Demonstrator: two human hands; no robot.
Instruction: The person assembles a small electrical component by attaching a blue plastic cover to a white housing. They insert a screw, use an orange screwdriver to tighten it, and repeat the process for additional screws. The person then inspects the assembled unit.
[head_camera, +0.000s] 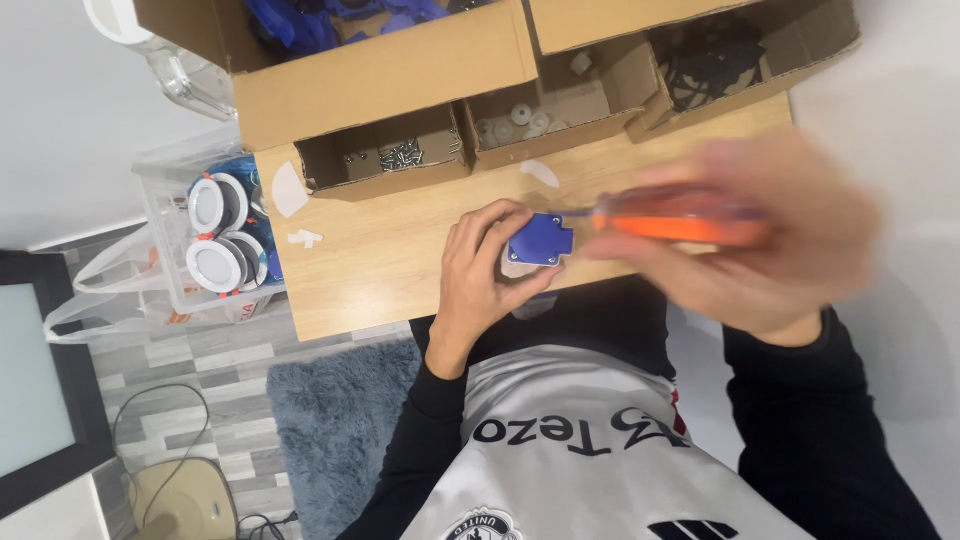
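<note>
At the far left of the frame a clear plastic bin (165, 215) held round white fittings (217, 203), stacked beside the wooden table (380, 270). Along the table's upper edge stood open cardboard boxes: one with small metal screws (400, 155), the next with white plastic pieces (515, 120), and a third at the upper right holding black parts (710, 60). Near the middle of the frame my left hand (480, 270) curled closed around a small blue square part (540, 240), pressing it down on the table's near edge. To the right, my right hand (760, 240), blurred, was wrapped around the orange handle of a screwdriver (680, 215), whose tip reached the blue part's upper right corner.
</note>
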